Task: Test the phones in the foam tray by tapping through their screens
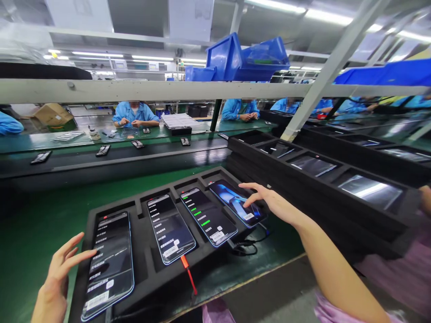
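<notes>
**Left hand (62, 264) and right hand (269, 199) free of any grip, at opposite ends of a black foam tray (145, 269)**

At the tray's left end, with the left hand: index finger stretched over the leftmost phone (109, 264), nothing grasped. At the tray's right end, with the right hand: fingers spread above the rightmost phone (224, 194) and its blue-patterned screen, nothing grasped. Contact with either screen impossible to tell. Between these two in the tray, a second phone (170, 231) with a list in white and a third phone (208, 215) with some lines in green. At the tray's near edge, a red cable (191, 278) by the second phone's lower end; near the tray's right corner, black cables (247, 246). Around the tray, a green tabletop (33, 215). Right of the tray, black cases (303, 195) with dark-screened devices. Beyond the tray, a person in blue (134, 114); high above it, blue bins (225, 56).
</notes>
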### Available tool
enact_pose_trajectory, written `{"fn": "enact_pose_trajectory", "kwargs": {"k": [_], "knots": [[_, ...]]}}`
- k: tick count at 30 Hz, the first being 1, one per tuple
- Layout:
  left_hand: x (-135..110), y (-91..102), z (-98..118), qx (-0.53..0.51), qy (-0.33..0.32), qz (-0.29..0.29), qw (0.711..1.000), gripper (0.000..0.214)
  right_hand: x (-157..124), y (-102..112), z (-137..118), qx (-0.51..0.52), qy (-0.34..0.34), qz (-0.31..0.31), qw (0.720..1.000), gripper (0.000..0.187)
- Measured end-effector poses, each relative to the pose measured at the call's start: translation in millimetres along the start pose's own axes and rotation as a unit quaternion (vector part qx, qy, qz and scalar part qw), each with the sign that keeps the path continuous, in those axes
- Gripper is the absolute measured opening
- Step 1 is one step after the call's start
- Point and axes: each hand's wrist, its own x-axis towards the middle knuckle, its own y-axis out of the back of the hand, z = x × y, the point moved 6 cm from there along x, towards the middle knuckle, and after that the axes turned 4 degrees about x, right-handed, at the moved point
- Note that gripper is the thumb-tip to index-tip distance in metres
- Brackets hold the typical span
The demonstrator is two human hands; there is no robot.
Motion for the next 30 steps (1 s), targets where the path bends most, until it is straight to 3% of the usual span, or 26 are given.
{"fn": "enact_pose_trajectory", "kwargs": {"k": [3,8,12,14,17,19,25,30], "knots": [[2,3.8,21,-0.105,0.028,-0.001,0.994,0.066,-8,-18,-22,0.014,0.028,-0.049,0.998,0.073],[15,15.9,61,-0.065,-0.078,-0.061,0.993,0.063,-11,-52,-58,-0.009,0.091,-0.128,0.988,0.062],[19,22.4,64,-0.038,-0.118,-0.091,0.988,0.069,9,-70,-52,-0.082,0.123,-0.150,0.978,0.061],[18,22.7,59,-0.041,-0.103,-0.097,0.989,0.073,26,-71,-42,-0.168,0.128,-0.088,0.973,0.060],[15,23.6,50,-0.050,-0.071,-0.089,0.992,0.072,42,-61,-37,-0.291,0.129,0.082,0.944,0.064],[13,25.2,45,-0.052,-0.058,-0.080,0.994,0.071,43,-60,-42,-0.308,0.147,0.110,0.933,0.063],[11,26.0,40,-0.058,-0.052,-0.066,0.995,0.068,20,-82,-74,-0.154,0.184,-0.080,0.967,0.055],[11,21.7,40,-0.060,-0.069,-0.093,0.992,0.070,6,-110,-104,-0.037,0.160,-0.246,0.955,0.054]]}}
